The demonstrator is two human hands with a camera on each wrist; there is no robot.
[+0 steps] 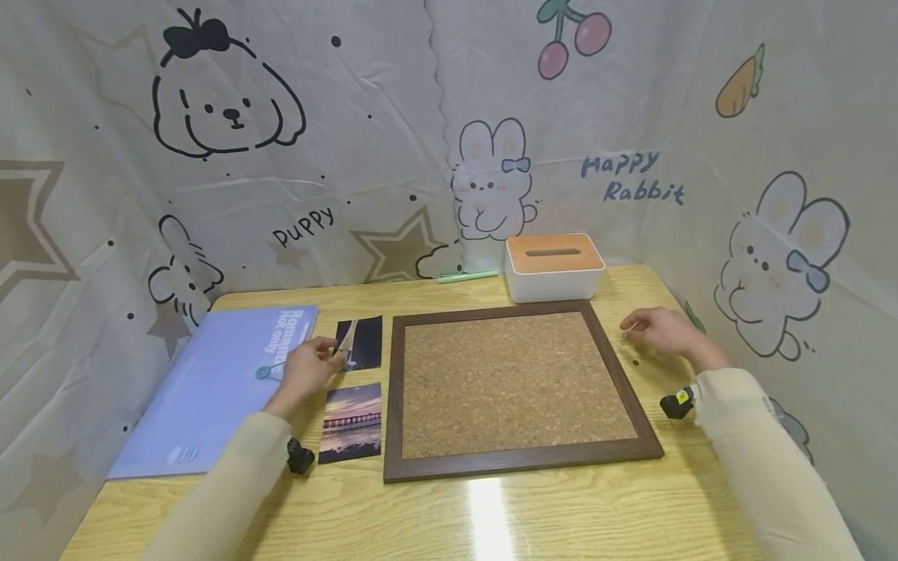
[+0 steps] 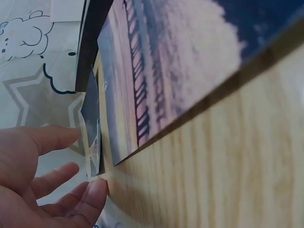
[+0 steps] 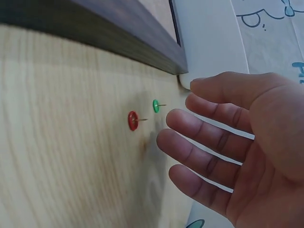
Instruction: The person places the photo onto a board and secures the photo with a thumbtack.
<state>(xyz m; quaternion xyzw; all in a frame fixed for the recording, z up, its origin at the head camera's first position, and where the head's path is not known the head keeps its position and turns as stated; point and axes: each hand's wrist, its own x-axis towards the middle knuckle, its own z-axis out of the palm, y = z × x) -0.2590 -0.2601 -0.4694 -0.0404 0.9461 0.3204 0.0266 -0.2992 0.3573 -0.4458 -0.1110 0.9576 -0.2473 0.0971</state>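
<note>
At the left edge of a dark photo print [image 1: 366,339] is my left hand [image 1: 310,366], its fingers apart and fingertips right at the print's border. Just nearer lies a second photo print [image 1: 353,422] showing a pier under a pink sky. A cork board [image 1: 515,386] in a dark brown wooden frame lies flat to the right of both. Beyond the board's right side, my right hand [image 1: 662,331] hovers with loosely bent fingers and nothing in them. In the right wrist view, a red thumbtack [image 3: 133,121] and a green thumbtack [image 3: 156,106] lie point-up beside those fingers.
A light purple folder [image 1: 217,389] with a round string fastener lies at the table's left. At the back stand a white tissue box [image 1: 556,287] with a wooden lid and, left of it, a green pen [image 1: 468,276]. Printed curtains surround the table [image 1: 421,514].
</note>
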